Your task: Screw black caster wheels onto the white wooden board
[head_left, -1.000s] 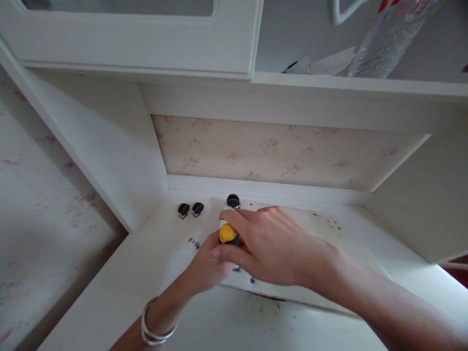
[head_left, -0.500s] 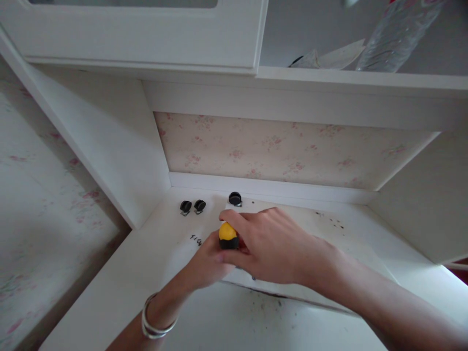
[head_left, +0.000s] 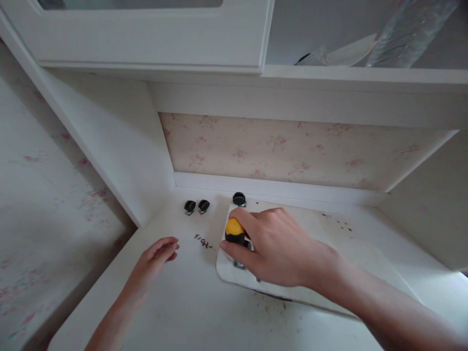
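Note:
My right hand [head_left: 278, 246] is wrapped round the yellow and black handle of a screwdriver [head_left: 234, 231], seen from its end. Its shaft and tip are hidden. Below the handle, a metal caster plate [head_left: 239, 264] shows on the white board [head_left: 310, 282]; the fingers cover part of this caster. My left hand [head_left: 159, 253] is apart, to the left over the white surface, fingers curled together; whatever they hold, if anything, cannot be made out. Between the hands lies a small scatter of dark screws [head_left: 203, 241].
Two black casters [head_left: 196, 206] stand on the white surface at the back left. Another black caster [head_left: 239, 199] sits at the board's far corner. A cabinet door [head_left: 153, 39] and a shelf edge [head_left: 347, 72] overhang the work; a clear plastic bottle [head_left: 413, 34] stands on the shelf.
My left hand has come away from the screwdriver and moved left, uncovering the board's rounded corner and the screws. My right hand keeps its grip on the handle. The view has shifted slightly.

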A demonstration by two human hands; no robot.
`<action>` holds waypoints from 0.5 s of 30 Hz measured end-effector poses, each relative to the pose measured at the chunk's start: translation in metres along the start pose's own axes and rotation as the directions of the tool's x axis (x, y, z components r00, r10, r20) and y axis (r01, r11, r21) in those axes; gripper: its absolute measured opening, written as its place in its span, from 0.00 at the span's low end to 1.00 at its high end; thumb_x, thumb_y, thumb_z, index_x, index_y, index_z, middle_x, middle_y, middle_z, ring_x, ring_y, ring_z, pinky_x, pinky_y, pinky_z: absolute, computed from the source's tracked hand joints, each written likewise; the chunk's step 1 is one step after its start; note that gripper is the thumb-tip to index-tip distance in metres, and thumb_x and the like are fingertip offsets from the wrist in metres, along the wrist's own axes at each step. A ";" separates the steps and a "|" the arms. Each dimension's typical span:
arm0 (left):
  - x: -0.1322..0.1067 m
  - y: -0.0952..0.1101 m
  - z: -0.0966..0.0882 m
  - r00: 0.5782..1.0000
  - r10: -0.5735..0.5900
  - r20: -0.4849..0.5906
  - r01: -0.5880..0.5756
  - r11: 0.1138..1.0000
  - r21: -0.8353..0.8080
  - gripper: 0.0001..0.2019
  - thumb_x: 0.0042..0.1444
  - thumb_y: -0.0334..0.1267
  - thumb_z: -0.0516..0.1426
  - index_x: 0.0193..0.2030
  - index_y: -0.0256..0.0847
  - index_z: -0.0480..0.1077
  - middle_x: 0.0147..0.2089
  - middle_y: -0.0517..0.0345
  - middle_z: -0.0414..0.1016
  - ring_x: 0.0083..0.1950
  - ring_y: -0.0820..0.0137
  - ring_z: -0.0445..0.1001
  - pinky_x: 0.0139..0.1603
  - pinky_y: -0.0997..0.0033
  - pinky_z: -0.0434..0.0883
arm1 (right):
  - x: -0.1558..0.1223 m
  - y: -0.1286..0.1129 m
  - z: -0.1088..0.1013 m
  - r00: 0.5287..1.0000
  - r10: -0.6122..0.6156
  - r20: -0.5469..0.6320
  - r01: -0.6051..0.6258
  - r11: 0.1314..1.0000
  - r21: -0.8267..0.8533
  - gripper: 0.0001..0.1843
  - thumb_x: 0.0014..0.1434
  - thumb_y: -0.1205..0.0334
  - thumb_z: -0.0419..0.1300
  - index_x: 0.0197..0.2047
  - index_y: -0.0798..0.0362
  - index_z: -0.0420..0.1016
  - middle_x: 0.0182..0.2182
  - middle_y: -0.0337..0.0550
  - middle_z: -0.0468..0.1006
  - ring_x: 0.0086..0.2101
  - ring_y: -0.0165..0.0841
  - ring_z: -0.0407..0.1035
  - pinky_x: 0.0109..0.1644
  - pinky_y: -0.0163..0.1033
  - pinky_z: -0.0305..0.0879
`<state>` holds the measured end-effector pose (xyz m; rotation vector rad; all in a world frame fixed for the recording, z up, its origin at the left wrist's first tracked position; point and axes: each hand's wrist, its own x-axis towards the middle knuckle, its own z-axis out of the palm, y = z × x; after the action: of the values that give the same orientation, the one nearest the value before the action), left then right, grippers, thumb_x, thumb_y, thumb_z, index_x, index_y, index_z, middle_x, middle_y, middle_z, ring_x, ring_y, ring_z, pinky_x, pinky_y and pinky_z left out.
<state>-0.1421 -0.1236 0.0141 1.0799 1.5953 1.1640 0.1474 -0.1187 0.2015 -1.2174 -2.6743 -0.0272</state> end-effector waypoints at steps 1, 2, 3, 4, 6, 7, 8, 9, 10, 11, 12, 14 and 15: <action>-0.001 -0.007 -0.003 1.000 0.000 0.003 0.000 0.998 0.056 0.21 0.51 0.53 0.62 0.44 0.38 0.75 0.43 0.50 0.80 0.44 0.59 0.79 0.49 0.61 0.75 | -0.001 0.000 0.001 1.000 0.004 -0.020 -0.004 1.000 0.019 0.16 0.65 0.47 0.51 0.40 0.51 0.65 0.24 0.39 0.75 0.23 0.33 0.66 0.26 0.39 0.42; -0.001 -0.014 -0.004 1.000 0.012 0.012 -0.014 0.994 0.112 0.21 0.51 0.53 0.62 0.43 0.38 0.75 0.42 0.50 0.81 0.44 0.58 0.79 0.48 0.60 0.75 | -0.003 0.000 0.002 0.999 0.015 -0.048 -0.012 0.999 0.048 0.16 0.65 0.47 0.51 0.40 0.51 0.65 0.24 0.39 0.74 0.23 0.33 0.66 0.27 0.40 0.44; -0.002 -0.018 -0.005 0.999 0.035 0.027 -0.039 0.985 0.167 0.19 0.51 0.53 0.61 0.42 0.39 0.76 0.41 0.51 0.81 0.44 0.57 0.79 0.48 0.60 0.75 | -0.005 0.000 0.004 0.997 0.024 -0.078 -0.017 0.996 0.091 0.15 0.64 0.47 0.51 0.39 0.51 0.65 0.24 0.38 0.74 0.23 0.33 0.66 0.27 0.40 0.46; -0.002 -0.022 -0.005 0.997 0.064 0.041 -0.071 0.973 0.219 0.18 0.52 0.53 0.61 0.40 0.41 0.76 0.39 0.52 0.81 0.43 0.57 0.79 0.47 0.60 0.74 | -0.008 0.000 0.007 0.993 0.037 -0.111 -0.020 0.989 0.145 0.15 0.64 0.47 0.52 0.39 0.51 0.65 0.23 0.37 0.73 0.23 0.32 0.65 0.27 0.39 0.48; -0.001 -0.027 -0.002 0.990 0.123 0.069 -0.139 0.941 0.308 0.15 0.54 0.51 0.59 0.39 0.42 0.76 0.38 0.53 0.82 0.41 0.57 0.79 0.45 0.62 0.74 | -0.017 0.000 0.014 0.983 0.057 -0.176 -0.009 0.965 0.261 0.13 0.65 0.49 0.54 0.41 0.51 0.65 0.24 0.35 0.72 0.23 0.30 0.64 0.28 0.38 0.53; -0.001 -0.028 0.000 0.985 0.152 0.083 -0.172 0.922 0.348 0.14 0.55 0.50 0.58 0.39 0.43 0.76 0.37 0.54 0.82 0.41 0.58 0.79 0.45 0.62 0.73 | -0.022 0.000 0.018 0.977 0.054 -0.204 0.011 0.952 0.304 0.12 0.65 0.50 0.55 0.42 0.50 0.65 0.25 0.34 0.72 0.24 0.29 0.65 0.29 0.38 0.56; 0.000 -0.029 0.003 0.979 0.178 0.099 -0.202 0.900 0.385 0.13 0.57 0.49 0.57 0.40 0.43 0.76 0.38 0.54 0.82 0.40 0.58 0.79 0.44 0.63 0.73 | -0.028 -0.001 0.022 0.973 0.038 -0.229 0.041 0.943 0.331 0.11 0.65 0.52 0.55 0.45 0.50 0.64 0.27 0.34 0.73 0.25 0.29 0.66 0.31 0.38 0.58; 0.001 -0.030 0.006 0.973 0.199 0.116 -0.230 0.881 0.414 0.13 0.58 0.48 0.56 0.41 0.43 0.76 0.38 0.54 0.81 0.39 0.59 0.79 0.44 0.63 0.72 | -0.033 -0.001 0.025 0.969 0.012 -0.246 0.074 0.938 0.338 0.12 0.65 0.53 0.56 0.47 0.50 0.63 0.30 0.35 0.74 0.27 0.29 0.68 0.32 0.38 0.60; 0.002 -0.030 0.009 0.965 0.220 0.139 -0.260 0.859 0.442 0.13 0.59 0.48 0.55 0.41 0.43 0.75 0.39 0.54 0.81 0.38 0.60 0.78 0.44 0.63 0.72 | -0.039 -0.002 0.029 0.967 -0.013 -0.255 0.100 0.938 0.331 0.12 0.66 0.54 0.56 0.49 0.49 0.63 0.33 0.36 0.74 0.29 0.29 0.69 0.34 0.38 0.62; 0.002 -0.030 0.012 0.954 0.246 0.171 -0.298 0.831 0.469 0.13 0.60 0.47 0.54 0.40 0.43 0.75 0.40 0.54 0.80 0.38 0.61 0.77 0.44 0.63 0.72 | -0.044 -0.003 0.032 0.965 -0.039 -0.259 0.124 0.939 0.319 0.13 0.66 0.55 0.56 0.50 0.49 0.62 0.35 0.36 0.74 0.30 0.29 0.69 0.35 0.39 0.64; 0.003 -0.030 0.015 0.939 0.274 0.207 -0.342 0.799 0.495 0.12 0.60 0.47 0.54 0.39 0.43 0.75 0.40 0.54 0.79 0.39 0.61 0.77 0.46 0.62 0.71 | -0.049 -0.004 0.034 0.965 -0.060 -0.256 0.140 0.942 0.306 0.13 0.66 0.55 0.56 0.51 0.49 0.61 0.36 0.37 0.74 0.30 0.29 0.69 0.36 0.39 0.65; 0.005 -0.028 0.020 0.904 0.325 0.278 -0.427 0.727 0.538 0.11 0.60 0.46 0.54 0.38 0.44 0.75 0.42 0.53 0.78 0.43 0.60 0.76 0.50 0.61 0.70 | -0.057 -0.007 0.039 0.960 -0.120 -0.255 0.188 0.947 0.261 0.12 0.67 0.56 0.55 0.51 0.49 0.62 0.36 0.38 0.74 0.30 0.29 0.68 0.35 0.39 0.67; 0.006 -0.026 0.023 0.888 0.343 0.306 -0.459 0.692 0.557 0.11 0.61 0.45 0.53 0.39 0.44 0.75 0.42 0.53 0.77 0.46 0.59 0.75 0.52 0.61 0.69 | -0.061 -0.009 0.042 0.950 -0.163 -0.268 0.224 0.951 0.215 0.12 0.67 0.57 0.56 0.51 0.50 0.62 0.36 0.39 0.74 0.30 0.29 0.68 0.34 0.39 0.67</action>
<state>-0.1260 -0.1178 -0.0166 1.9992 1.6822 0.7641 0.1724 -0.1653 0.1496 -0.8143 -2.4802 0.1089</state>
